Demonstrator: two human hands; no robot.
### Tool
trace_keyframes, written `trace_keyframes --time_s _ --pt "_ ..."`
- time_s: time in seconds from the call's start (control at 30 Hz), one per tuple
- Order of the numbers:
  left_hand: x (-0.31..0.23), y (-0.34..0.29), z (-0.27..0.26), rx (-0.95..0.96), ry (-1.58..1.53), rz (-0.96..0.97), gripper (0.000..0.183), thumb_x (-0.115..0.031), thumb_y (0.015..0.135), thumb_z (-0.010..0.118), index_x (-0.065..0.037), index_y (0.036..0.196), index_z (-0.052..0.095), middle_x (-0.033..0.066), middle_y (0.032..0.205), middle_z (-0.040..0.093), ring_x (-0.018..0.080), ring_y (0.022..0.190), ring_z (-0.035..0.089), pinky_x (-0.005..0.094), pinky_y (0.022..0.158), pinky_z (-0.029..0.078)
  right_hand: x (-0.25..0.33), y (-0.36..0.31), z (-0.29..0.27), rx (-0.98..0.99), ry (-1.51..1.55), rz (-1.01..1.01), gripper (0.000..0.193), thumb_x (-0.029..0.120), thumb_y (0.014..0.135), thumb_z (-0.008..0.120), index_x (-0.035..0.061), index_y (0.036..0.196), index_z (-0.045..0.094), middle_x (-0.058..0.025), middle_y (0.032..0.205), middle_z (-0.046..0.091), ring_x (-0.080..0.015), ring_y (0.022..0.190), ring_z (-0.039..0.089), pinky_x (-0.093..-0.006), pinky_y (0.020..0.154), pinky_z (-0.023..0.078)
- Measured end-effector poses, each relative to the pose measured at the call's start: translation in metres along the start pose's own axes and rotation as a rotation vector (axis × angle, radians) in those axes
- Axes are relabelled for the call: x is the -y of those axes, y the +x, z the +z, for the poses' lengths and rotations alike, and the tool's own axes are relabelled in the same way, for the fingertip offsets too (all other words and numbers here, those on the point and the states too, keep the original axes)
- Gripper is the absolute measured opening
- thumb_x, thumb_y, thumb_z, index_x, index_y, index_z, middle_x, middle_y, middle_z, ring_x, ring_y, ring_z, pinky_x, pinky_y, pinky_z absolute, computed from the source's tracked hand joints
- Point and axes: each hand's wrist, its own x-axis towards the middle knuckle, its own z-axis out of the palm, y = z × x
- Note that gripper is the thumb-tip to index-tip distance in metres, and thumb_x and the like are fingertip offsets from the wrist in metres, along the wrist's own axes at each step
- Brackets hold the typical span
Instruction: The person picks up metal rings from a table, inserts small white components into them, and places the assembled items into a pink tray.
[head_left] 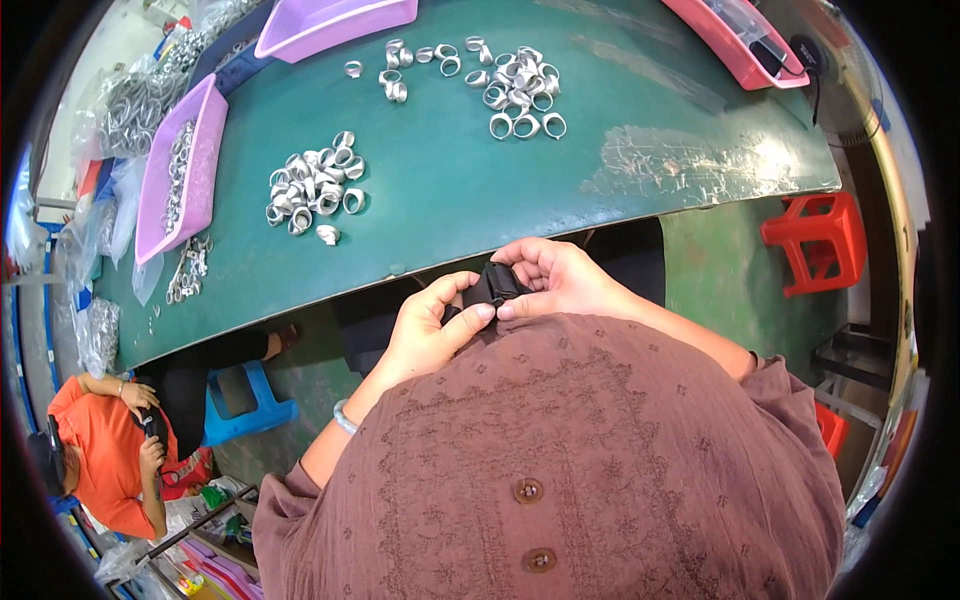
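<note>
While both bare hands meet close to the near edge of the green surface [430, 190], a small black case [499, 282] sits between them, just in front of the brown shirt [540, 430]. The case looks like hard, smooth plastic, boxy with rounded corners and a soft gloss; fingers cover parts of it. The shirt is matte, creased cloth with a stitched pattern and round buttons. On the surface, the silver-coloured rings are shiny metal bands with broad tops, heaped in a left pile [310, 185] and a far right pile [522, 92], with a few loose ones between. The coating is scuffed to a pale, flaky patch at right. A smooth lilac bin [206, 160] stands at far left.

The visible part of the case runs roughly near to far, its far end leaning slightly left; with its ends partly covered, I cannot tell its full long axis or which end is the front.

The left hand [432, 318] is nearly closed, thumb and curled fingers gripping the left side of the case. The right hand [560, 280] is likewise bent around its right side, thumb at the near end.
</note>
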Motion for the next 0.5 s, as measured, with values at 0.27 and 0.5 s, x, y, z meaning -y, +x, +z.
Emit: trace_keyframes --time_s 0.27,0.5 --pt "-0.020 -0.013 -0.028 -0.288 -0.456 -0.098 0.031 -0.025 0.091 0.044 0.000 0.109 0.046 -0.0023 0.057 0.033 0.0053 0.047 0.030 0.0191 0.038 0.025 -0.002 0.006 -0.003 0.089 -0.363 -0.066 0.043 0.004 0.066 0.067 -0.0005 0.104 0.048 -0.0100 0.099 0.054 -0.0176 0.093 0.053 -0.0300 0.083 0.042" --pt "-0.015 -0.037 -0.061 -0.390 -0.801 0.068 0.040 -0.038 0.091 0.038 0.000 0.102 0.047 -0.0009 0.054 0.032 0.0075 0.046 0.031 0.0197 0.040 0.028 0.024 0.028 0.021 0.333 -0.608 -0.070 0.033 0.015 0.067 0.070 0.0019 0.090 0.051 -0.0070 0.086 0.052 -0.0183 0.079 0.051 -0.0294 0.073 0.043"
